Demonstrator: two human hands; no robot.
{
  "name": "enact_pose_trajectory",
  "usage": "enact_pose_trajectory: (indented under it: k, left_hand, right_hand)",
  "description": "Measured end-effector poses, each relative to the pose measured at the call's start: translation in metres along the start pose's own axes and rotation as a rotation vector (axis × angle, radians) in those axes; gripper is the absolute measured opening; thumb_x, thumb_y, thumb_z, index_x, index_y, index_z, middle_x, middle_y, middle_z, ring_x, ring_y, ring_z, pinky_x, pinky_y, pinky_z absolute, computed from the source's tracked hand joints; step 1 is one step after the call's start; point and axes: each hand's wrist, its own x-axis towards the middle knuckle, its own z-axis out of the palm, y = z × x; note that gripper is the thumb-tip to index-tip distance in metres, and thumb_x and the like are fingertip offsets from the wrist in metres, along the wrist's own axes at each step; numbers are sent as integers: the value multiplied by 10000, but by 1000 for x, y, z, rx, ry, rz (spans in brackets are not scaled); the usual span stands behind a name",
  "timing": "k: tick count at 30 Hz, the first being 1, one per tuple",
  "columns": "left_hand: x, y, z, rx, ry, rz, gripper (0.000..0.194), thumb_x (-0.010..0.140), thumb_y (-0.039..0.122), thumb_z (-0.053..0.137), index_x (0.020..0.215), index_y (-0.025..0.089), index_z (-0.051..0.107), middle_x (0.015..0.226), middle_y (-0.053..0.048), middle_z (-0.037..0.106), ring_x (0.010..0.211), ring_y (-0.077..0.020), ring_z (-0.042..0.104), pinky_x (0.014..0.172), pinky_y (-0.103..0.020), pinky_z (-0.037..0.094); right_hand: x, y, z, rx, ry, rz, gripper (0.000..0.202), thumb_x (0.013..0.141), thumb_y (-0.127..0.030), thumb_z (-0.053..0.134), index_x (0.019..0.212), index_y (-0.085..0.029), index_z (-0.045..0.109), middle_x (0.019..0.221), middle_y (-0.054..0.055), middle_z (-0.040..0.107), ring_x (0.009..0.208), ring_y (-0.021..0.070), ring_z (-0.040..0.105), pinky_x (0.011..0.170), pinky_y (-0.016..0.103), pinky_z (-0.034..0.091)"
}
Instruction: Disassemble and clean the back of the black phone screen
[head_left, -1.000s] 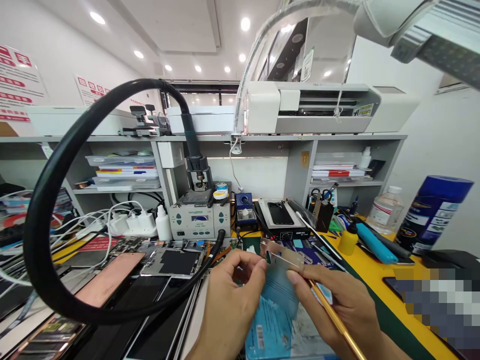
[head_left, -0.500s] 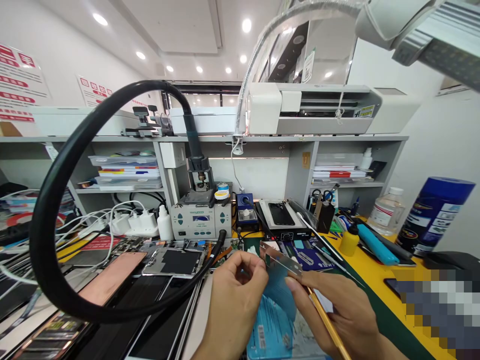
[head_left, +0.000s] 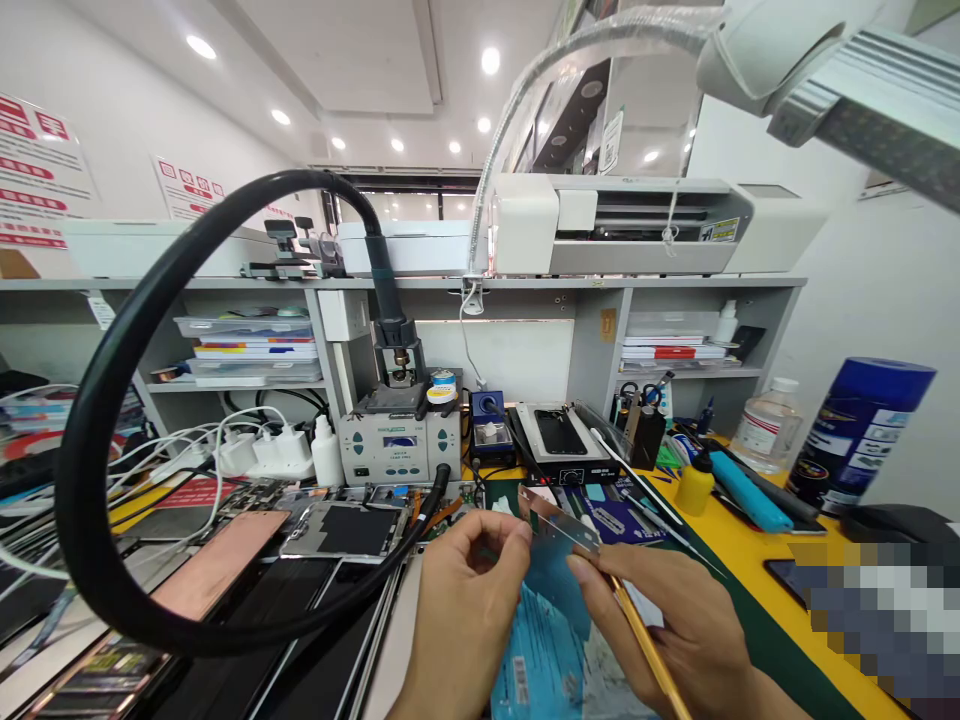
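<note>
My right hand [head_left: 686, 610] is closed around a slim gold-coloured rod-like handle [head_left: 645, 645]. Between its thumb and forefinger it also grips a thin glossy sheet [head_left: 559, 575], tilted, with small holes along its upper edge. Close to the sheet's left edge, my left hand [head_left: 465, 610] has its thumb and forefinger pinched together. Whatever is in that pinch, if anything, is hidden. Below the hands lies a light-blue printed packet [head_left: 534, 660] with a barcode label.
A thick black hose [head_left: 82, 480] loops across the left from a grey soldering station [head_left: 397, 445]. Phone screens and panels [head_left: 240, 615] cover the left side. On the right stand a yellow bottle [head_left: 694, 488], a clear bottle [head_left: 765, 430] and a blue spray can [head_left: 862, 430].
The view has shifted slightly, so the background sits a little lower and farther left. Both hands keep nearly the same pose around the sheet and the gold handle.
</note>
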Motion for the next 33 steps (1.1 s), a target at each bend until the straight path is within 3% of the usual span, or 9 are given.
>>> enact_pose_trajectory:
  k: [10, 21, 27, 33]
  left_hand:
    - [0, -3, 1, -65, -14, -67, 317, 813, 470, 666, 736, 163, 649, 577, 37, 506, 499, -106, 451, 463, -211, 377]
    - [2, -2, 0, -13, -21, -17, 169, 831, 309, 577, 714, 190, 553, 712, 18, 551, 549, -109, 465, 532, -238, 387]
    - [0, 1, 1, -53, 57, -38, 288, 821, 440, 644, 733, 167, 625, 647, 24, 541, 490, -90, 452, 475, -218, 361]
    - [0, 1, 0, -61, 36, -57, 320, 801, 477, 663, 750, 161, 674, 572, 30, 525, 493, -114, 485, 440, -208, 417]
  right_hand:
    - [-5, 5, -1, -61, -89, -124, 233, 835, -22, 646, 1003, -181, 612, 714, 59, 755, 589, 209, 735, 568, 298, 579]
    - [-3, 5, 0, -35, -74, -112, 233, 834, -19, 646, 999, -179, 612, 731, 55, 752, 602, 191, 733, 576, 278, 581]
    - [-4, 6, 1, -2, -33, -128, 193, 809, 9, 679, 943, -127, 655, 711, 66, 739, 600, 178, 720, 577, 269, 572]
    - [-4, 8, 1, -20, -100, -147, 157, 827, -5, 669, 933, -121, 666, 696, 72, 728, 556, 170, 678, 523, 281, 547]
